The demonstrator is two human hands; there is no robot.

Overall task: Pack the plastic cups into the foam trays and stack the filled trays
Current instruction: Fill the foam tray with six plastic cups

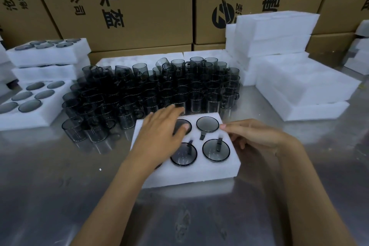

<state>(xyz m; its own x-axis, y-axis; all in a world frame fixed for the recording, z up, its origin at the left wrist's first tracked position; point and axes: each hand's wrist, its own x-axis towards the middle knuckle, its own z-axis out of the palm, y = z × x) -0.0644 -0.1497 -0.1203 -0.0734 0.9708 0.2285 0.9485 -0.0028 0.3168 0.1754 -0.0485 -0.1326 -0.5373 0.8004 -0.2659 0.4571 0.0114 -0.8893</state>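
Note:
A white foam tray (pixel 199 173) lies on the steel table in front of me, with dark smoky plastic cups seated upside down in its round holes; three cup bottoms (pixel 207 124) show plainly. My left hand (pixel 161 136) lies flat over the tray's left half, fingers straight, the thumb touching a fourth cup (pixel 180 126) in the back row. My right hand (pixel 253 136) grips the tray's right edge, thumb on the top face and fingers curled against the side. Behind the tray stands a dense crowd of loose cups (pixel 151 90).
Filled foam trays (pixel 46 54) are stacked at the left, with another filled tray (pixel 30 114) in front of them. Empty foam trays (pixel 303 90) are piled at the right. Cardboard boxes (pixel 139 6) wall off the back. Bare steel table (pixel 60 185) lies near me.

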